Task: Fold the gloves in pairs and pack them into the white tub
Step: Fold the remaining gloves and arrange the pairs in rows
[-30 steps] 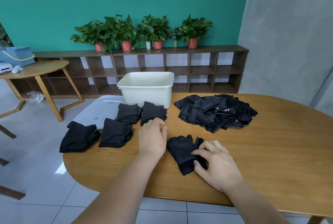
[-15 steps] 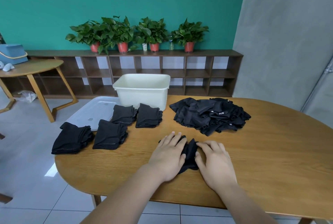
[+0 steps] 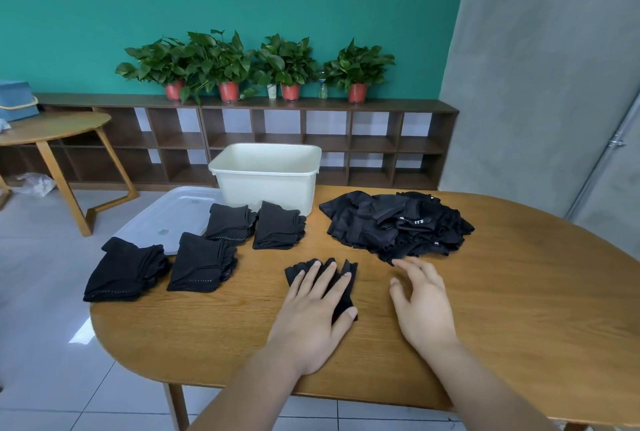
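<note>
A black glove lies flat on the wooden table. My left hand rests palm down on it with fingers spread. My right hand hovers open just right of the glove, fingertips near the loose heap of black gloves. The white tub stands at the table's far edge; its inside is not visible. Several stacks of folded gloves lie left of centre, such as those at the table's left end, beside it, and two before the tub.
A translucent lid lies at the table's far left corner, partly under the stacks. Behind stand a low shelf unit with potted plants and a small round side table. Tiled floor lies left of the table.
My right hand has lifted off the glove and moved right toward the heap. The glove now lies spread flat under my left hand alone.
</note>
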Demonstrator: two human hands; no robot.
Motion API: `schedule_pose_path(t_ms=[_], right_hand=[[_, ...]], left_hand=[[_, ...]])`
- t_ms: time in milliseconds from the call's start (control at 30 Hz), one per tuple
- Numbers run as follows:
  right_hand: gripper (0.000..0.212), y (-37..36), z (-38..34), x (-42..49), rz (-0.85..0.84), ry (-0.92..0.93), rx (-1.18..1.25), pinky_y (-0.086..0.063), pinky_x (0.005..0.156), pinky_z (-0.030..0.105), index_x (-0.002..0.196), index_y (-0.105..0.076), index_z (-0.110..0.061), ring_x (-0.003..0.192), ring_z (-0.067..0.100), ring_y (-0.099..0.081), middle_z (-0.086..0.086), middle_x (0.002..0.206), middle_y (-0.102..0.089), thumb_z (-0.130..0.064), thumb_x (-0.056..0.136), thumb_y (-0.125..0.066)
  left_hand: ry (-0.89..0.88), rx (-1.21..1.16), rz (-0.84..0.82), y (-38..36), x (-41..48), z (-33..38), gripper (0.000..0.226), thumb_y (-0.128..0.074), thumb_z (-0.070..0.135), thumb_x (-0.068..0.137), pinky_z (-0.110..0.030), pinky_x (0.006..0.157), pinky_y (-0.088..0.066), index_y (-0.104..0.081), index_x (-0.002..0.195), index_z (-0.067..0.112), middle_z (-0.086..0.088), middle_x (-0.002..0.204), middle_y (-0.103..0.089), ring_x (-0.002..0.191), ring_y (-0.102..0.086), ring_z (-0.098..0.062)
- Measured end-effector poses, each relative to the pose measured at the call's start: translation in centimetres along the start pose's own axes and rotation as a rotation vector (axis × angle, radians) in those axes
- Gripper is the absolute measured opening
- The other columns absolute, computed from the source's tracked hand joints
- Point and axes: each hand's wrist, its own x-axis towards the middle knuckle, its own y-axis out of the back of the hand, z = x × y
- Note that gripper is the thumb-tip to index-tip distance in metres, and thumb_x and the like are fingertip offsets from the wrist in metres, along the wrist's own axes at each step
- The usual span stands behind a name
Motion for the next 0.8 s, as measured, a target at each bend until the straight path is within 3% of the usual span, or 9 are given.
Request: schedule_pose_path(t_ms=[133, 300, 400, 533, 667, 800], right_hand=[[0.045, 1.4, -0.4, 4.0, 0.005, 0.061, -0.259, -0.039, 0.117, 0.043, 0.149, -0.054, -0.03, 0.149, 0.023, -0.026, -0.008, 0.165, -0.034, -0.034, 0.105, -0.053], [0.055, 2.2, -1.6, 8.8, -0.242, 0.158, -0.667, -0.015, 0.128, 0.049, 0.161, -0.031, -0.035, 0.16, 0.03, 0.005, -0.005, 0.176, 0.001, -0.049, 0.108, -0.034], [0.057, 2.0, -2.2, 11.1, -0.374, 0.187, -0.762, -0.007, 0.13, 0.05, 0.163, -0.028, -0.033, 0.16, 0.032, 0.013, -0.004, 0.175, 0.007, -0.052, 0.109, -0.028], [0.057, 1.8, -2.1, 12.3, -0.412, 0.184, -0.743, -0.007, 0.13, 0.049, 0.163, -0.028, -0.025, 0.161, 0.028, 0.006, -0.006, 0.175, -0.006, -0.046, 0.11, -0.026], [0.055, 2.7, -2.5, 12.8, -0.265, 0.186, -0.587, -0.012, 0.129, 0.043, 0.163, -0.031, -0.021, 0.16, 0.021, -0.008, -0.007, 0.171, -0.023, -0.034, 0.109, -0.034], [0.051, 4.9, -3.0, 13.2, -0.069, 0.226, -0.414, -0.031, 0.124, 0.044, 0.155, -0.047, -0.019, 0.149, 0.021, -0.034, -0.003, 0.159, -0.045, -0.026, 0.104, -0.047]], left_hand=[[-0.034, -0.013, -0.021, -0.1, 0.2, -0.1, 0.068, -0.008, 0.073, 0.105, -0.041, 0.132, 0.005, -0.008, 0.167, 0.044, 0.014, 0.176, 0.004, 0.16, 0.016, -0.01], [-0.057, 0.006, -0.061, -0.1, 0.3, 0.0, 0.071, -0.007, 0.076, 0.103, -0.043, 0.131, 0.007, -0.006, 0.167, 0.045, 0.013, 0.175, 0.01, 0.16, 0.02, -0.011], [-0.059, -0.003, -0.051, -0.1, 0.4, -0.1, 0.071, -0.008, 0.076, 0.103, -0.042, 0.131, 0.007, -0.007, 0.167, 0.044, 0.013, 0.175, 0.01, 0.16, 0.02, -0.011], [-0.059, -0.021, -0.014, -0.3, 0.5, -0.3, 0.071, -0.008, 0.076, 0.103, -0.042, 0.131, 0.006, -0.01, 0.167, 0.044, 0.013, 0.176, 0.007, 0.16, 0.018, -0.01], [-0.056, -0.049, 0.019, -0.4, 0.4, -0.3, 0.071, -0.01, 0.077, 0.103, -0.041, 0.132, 0.005, -0.011, 0.166, 0.045, 0.014, 0.176, 0.005, 0.16, 0.017, -0.009], [-0.049, -0.078, 0.062, -0.4, 0.3, -0.3, 0.071, -0.012, 0.077, 0.103, -0.038, 0.132, 0.004, -0.016, 0.166, 0.044, 0.014, 0.176, 0.001, 0.16, 0.014, -0.007]])
